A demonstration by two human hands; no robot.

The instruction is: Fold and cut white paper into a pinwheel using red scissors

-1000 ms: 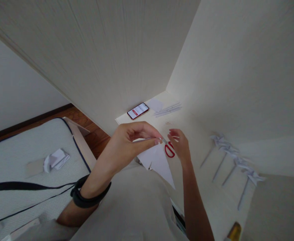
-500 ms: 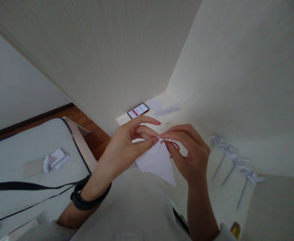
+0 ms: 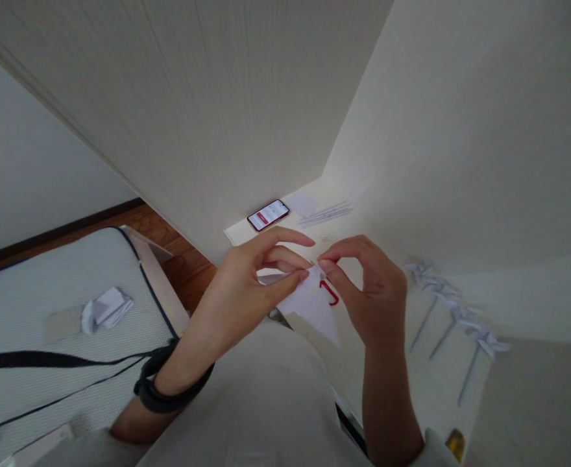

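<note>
A thin white sheet of paper [image 3: 315, 309] hangs down from my left hand [image 3: 251, 272], gripped near its top between thumb and fingers, with the index finger lifted away. Close by the paper's top corner, thumb and index finger of my right hand [image 3: 376, 285] are pinched together. Whatever sits in that pinch is too small to make out. Below the right fingertips a red hooked piece [image 3: 333, 297], like part of a scissor handle, shows beside the paper. My hands mostly hide the surface beneath.
A lit phone [image 3: 268, 215] lies by the wall, near a paper piece [image 3: 302, 204] and several thin white sticks [image 3: 327, 214]. Folded paper pinwheels on sticks [image 3: 453, 308] line the right wall. At left, folded paper [image 3: 110, 308] rests on a mattress [image 3: 56, 272].
My right fingertips have drawn slightly up and away from the paper and closed into a tighter pinch. The paper has tilted a little, and more of the red piece shows.
</note>
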